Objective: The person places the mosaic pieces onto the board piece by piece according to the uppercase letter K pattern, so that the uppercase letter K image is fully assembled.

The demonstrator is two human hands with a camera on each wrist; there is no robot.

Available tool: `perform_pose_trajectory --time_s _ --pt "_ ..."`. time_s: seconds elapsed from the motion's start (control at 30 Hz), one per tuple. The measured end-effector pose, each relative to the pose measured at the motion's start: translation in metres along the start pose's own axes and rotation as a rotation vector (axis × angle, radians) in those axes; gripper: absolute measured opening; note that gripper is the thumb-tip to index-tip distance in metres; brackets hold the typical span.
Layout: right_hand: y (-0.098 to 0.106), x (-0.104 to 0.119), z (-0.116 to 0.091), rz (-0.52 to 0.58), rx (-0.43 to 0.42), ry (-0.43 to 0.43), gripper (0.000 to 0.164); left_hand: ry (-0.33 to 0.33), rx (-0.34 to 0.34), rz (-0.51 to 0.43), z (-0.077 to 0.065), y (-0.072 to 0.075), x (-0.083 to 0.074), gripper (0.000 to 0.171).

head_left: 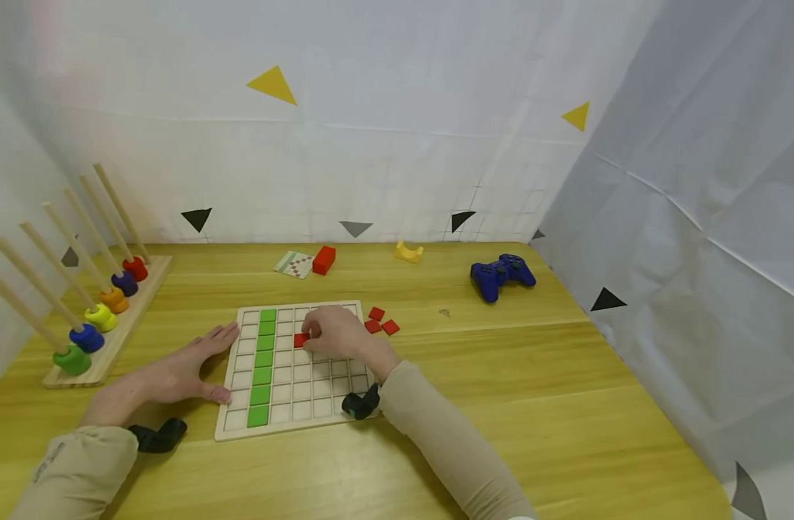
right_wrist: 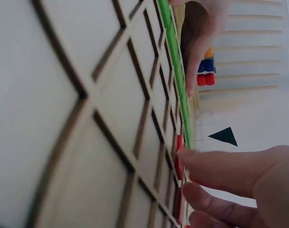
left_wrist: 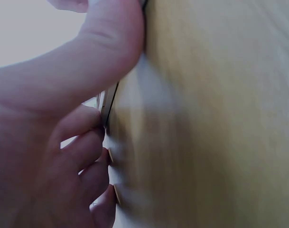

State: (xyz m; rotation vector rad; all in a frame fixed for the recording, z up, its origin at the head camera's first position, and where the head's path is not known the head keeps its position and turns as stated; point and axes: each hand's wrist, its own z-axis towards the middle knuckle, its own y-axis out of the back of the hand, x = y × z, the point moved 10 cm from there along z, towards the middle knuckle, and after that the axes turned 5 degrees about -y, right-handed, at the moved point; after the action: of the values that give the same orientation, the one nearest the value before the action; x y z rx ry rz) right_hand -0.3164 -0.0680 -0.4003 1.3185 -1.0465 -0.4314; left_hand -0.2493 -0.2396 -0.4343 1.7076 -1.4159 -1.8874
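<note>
A wooden grid board [head_left: 281,432] lies on the table with a column of green tiles [head_left: 262,375] in its second column. My right hand [head_left: 338,334] reaches over the upper part of the board, thumb and forefinger curled at a small red tile [head_left: 301,340]. In the right wrist view, a fingertip overlaps this red tile [right_wrist: 179,154] low against the grid. My left hand [head_left: 175,372] lies spread at the board's left side, fingertips and thumb right at its edge. From the left wrist, that hand [left_wrist: 63,95] shows straight fingers along the board's side.
Three loose red tiles [head_left: 373,326] lie right of the board. Behind it are a patterned card [head_left: 294,264], a red block [head_left: 324,260] and a yellow curved block [head_left: 409,252]. A blue game controller [head_left: 502,275] sits at back right; a peg stand [head_left: 104,354] with coloured beads stands left.
</note>
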Motion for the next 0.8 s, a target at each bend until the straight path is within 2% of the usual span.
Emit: perform_pose_trajectory --time_s 0.13,0.23,0.47,0.57,0.8 --pt "0.012 -0.004 -0.005 0.046 0.006 -0.017 0.039 -0.006 -0.001 -0.005 -0.001 -0.001 -0.001 0.114" --pt "0.026 -0.011 -0.011 0.083 0.007 -0.013 0.043 -0.013 -0.005 -0.007 -0.001 0.000 -0.002 0.114" --pt "0.048 -0.041 -0.025 0.153 0.019 0.052 0.038 -0.015 -0.008 -0.003 -0.001 0.000 -0.001 0.115" --pt "0.055 -0.057 -0.033 0.168 0.026 0.048 0.036 -0.013 -0.008 -0.003 -0.001 0.000 0.000 0.114" --pt "0.058 -0.095 -0.044 0.183 0.016 0.042 0.033 -0.005 -0.006 -0.008 -0.001 0.000 0.000 0.115"
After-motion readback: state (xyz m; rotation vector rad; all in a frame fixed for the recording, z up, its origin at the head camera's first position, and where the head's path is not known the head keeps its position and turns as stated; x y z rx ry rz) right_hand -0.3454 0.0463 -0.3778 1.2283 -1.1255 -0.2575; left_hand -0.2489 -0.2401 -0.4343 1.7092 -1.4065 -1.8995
